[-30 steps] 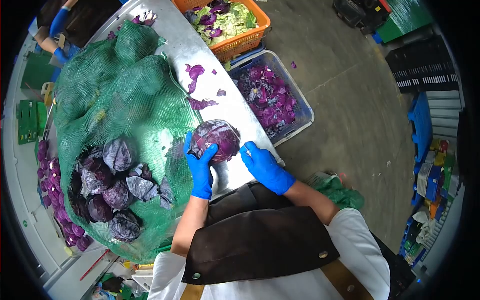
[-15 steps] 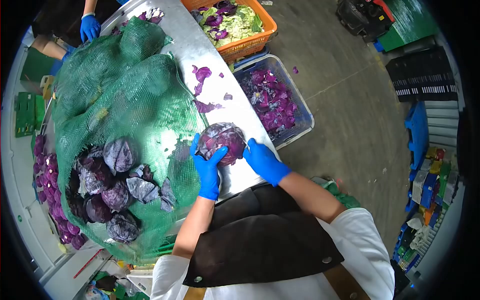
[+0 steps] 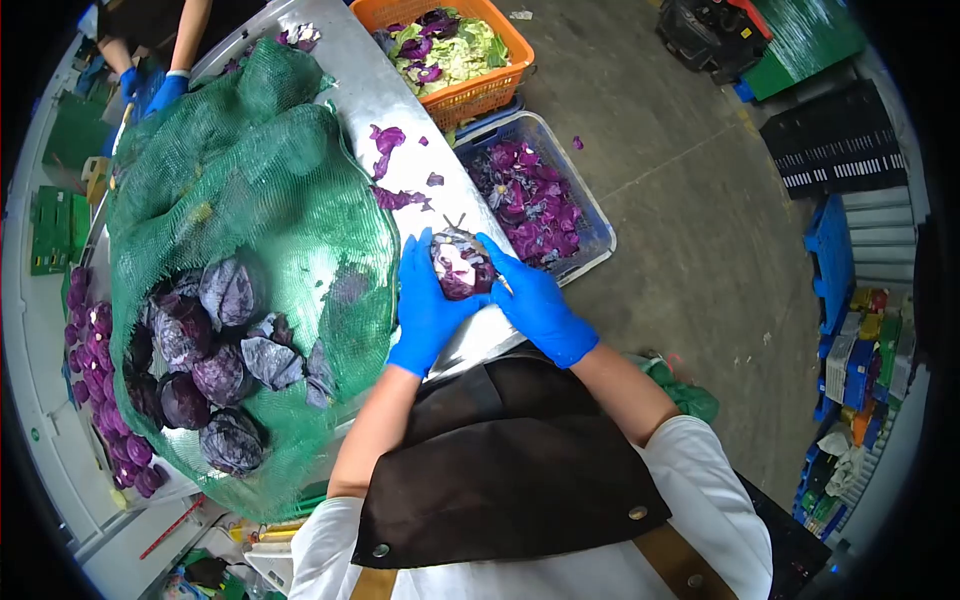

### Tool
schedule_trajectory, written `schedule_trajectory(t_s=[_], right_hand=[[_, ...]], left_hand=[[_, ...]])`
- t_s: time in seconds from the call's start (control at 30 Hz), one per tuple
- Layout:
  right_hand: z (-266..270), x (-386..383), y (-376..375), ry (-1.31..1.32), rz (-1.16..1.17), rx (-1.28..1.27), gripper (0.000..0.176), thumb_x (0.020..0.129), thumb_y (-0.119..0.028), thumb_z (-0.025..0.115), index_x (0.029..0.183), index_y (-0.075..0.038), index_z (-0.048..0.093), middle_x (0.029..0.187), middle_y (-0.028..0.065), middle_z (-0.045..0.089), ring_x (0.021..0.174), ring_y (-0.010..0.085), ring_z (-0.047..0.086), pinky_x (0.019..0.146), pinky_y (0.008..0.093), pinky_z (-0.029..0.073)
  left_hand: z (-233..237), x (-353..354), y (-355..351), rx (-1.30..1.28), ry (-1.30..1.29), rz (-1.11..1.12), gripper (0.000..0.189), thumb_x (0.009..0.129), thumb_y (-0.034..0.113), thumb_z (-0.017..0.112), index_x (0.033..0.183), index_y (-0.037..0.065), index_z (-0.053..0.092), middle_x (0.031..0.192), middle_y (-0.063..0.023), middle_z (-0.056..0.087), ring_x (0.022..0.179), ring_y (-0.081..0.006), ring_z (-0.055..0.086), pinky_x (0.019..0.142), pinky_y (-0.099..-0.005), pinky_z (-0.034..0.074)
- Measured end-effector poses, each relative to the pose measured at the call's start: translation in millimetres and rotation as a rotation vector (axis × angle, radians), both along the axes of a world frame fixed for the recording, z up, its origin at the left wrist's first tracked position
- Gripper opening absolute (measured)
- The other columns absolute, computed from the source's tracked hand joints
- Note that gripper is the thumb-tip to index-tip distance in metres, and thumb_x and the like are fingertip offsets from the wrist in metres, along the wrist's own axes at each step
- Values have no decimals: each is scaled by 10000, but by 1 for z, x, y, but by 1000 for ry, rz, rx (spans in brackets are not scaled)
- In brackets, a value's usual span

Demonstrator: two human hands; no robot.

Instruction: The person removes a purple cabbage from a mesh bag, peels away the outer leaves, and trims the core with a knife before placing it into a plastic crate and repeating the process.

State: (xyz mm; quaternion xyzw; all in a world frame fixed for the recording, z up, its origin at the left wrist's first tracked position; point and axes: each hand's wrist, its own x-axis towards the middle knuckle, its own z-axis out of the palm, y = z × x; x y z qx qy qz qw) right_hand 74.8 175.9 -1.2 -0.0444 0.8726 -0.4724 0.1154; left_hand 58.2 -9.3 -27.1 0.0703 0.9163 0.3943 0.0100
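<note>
A red cabbage (image 3: 460, 272), with a pale patch facing me, is held above the metal table's near edge between my two blue-gloved hands. My left hand (image 3: 430, 305) is closed round its left side, with the thumb across the bottom. At its right side is my right hand (image 3: 535, 305), its fingers bent around a thin, light-coloured tool (image 3: 503, 285) that looks like a small knife; most of it is hidden by the glove. Several more red cabbages (image 3: 222, 375) lie to the left in the mouth of a green mesh sack (image 3: 290, 170), with loose outer leaves beside them.
Purple leaf scraps (image 3: 388, 150) lie on the metal table (image 3: 445, 160). Beyond its right edge stand a bin of purple leaves (image 3: 605, 240) and an orange crate (image 3: 470, 100) of leaves. Another person's gloved hands (image 3: 165, 92) are at the far left. Peeled red cabbages (image 3: 95, 370) lie beyond the sack.
The cabbage has turned, bringing a pale patch into view. My right hand has moved in against it, and both hands are closer together. The other person's hands have shifted at the sack.
</note>
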Motion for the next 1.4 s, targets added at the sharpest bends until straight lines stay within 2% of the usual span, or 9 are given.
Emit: schedule_trajectory(t_s=[0.2, 0.37, 0.53, 0.9, 1.0, 1.17, 1.2, 1.33, 1.4], right_hand=[[-99, -44, 60, -163, -245, 86, 693, 871, -171, 584, 1523, -179, 351, 936, 214, 683, 813, 391, 663, 722, 486, 522], [-38, -74, 38, -141, -228, 456, 692, 924, -303, 656, 1510, -79, 364, 954, 206, 685, 824, 347, 684, 715, 462, 519], [-21, -40, -19, 184, 102, -52, 681, 867, -488, 701, 1364, -50, 539, 1112, 180, 690, 979, 362, 676, 850, 453, 525], [17, -83, -5, -14, 369, 247, 291, 793, -331, 704, 1009, -136, 698, 839, 158, 708, 793, 369, 693, 727, 468, 547], [-45, -93, 15, 61, 217, 290, 278, 771, -299, 704, 986, -123, 702, 839, 150, 708, 802, 369, 692, 725, 465, 550], [-97, -87, 51, -194, -336, 48, 285, 778, -241, 687, 1021, -96, 714, 890, 210, 700, 826, 358, 695, 735, 438, 547], [-75, -88, 58, -172, -254, 411, 445, 816, -248, 703, 1218, -64, 650, 952, 202, 711, 857, 355, 698, 754, 439, 542], [-1, -55, 9, 99, 24, -31, 747, 905, -350, 704, 1495, -51, 357, 1240, 212, 644, 1104, 339, 658, 904, 414, 520], [-22, -40, 2, 47, 226, -83, 667, 914, -346, 695, 1447, -41, 435, 1291, 226, 612, 1143, 333, 644, 939, 403, 512]], left_hand=[[-8, 5, -14, 289, -35, 36, 1139, 545, 323, 962, 1428, -15, 328, 1371, -199, 419, 1277, -336, 459, 1110, -409, 381], [-10, 9, -31, 386, -94, -75, 1162, 551, 269, 968, 1457, -11, 297, 1440, -200, 376, 1348, -323, 409, 1148, -402, 343], [4, -12, -41, 254, -147, -202, 1202, 597, 283, 948, 1508, -22, 225, 1481, -256, 329, 1383, -358, 374, 1161, -418, 323], [16, -13, -5, 391, -289, -59, 1054, 599, 270, 919, 1456, 18, 360, 1358, -215, 448, 1242, -337, 497, 1041, -441, 426], [1, -10, -8, -94, 28, -231, 1093, 553, 337, 932, 1459, 44, 395, 1373, -219, 445, 1262, -386, 463, 1077, -517, 354], [22, -20, -14, -80, -338, -225, 1222, 488, 363, 954, 1507, 68, 349, 1501, -239, 360, 1413, -424, 329, 1137, -519, 293], [21, -21, -19, 29, -341, -240, 1224, 489, 338, 957, 1512, 68, 340, 1506, -238, 355, 1413, -420, 331, 1139, -503, 302], [22, -26, -28, 201, -261, -282, 1277, 521, 200, 951, 1556, 38, 221, 1552, -197, 321, 1423, -319, 356, 1164, -424, 331], [12, -12, -37, 205, -184, -177, 1303, 517, 211, 953, 1558, 22, 192, 1583, -184, 275, 1440, -305, 335, 1176, -416, 312]])
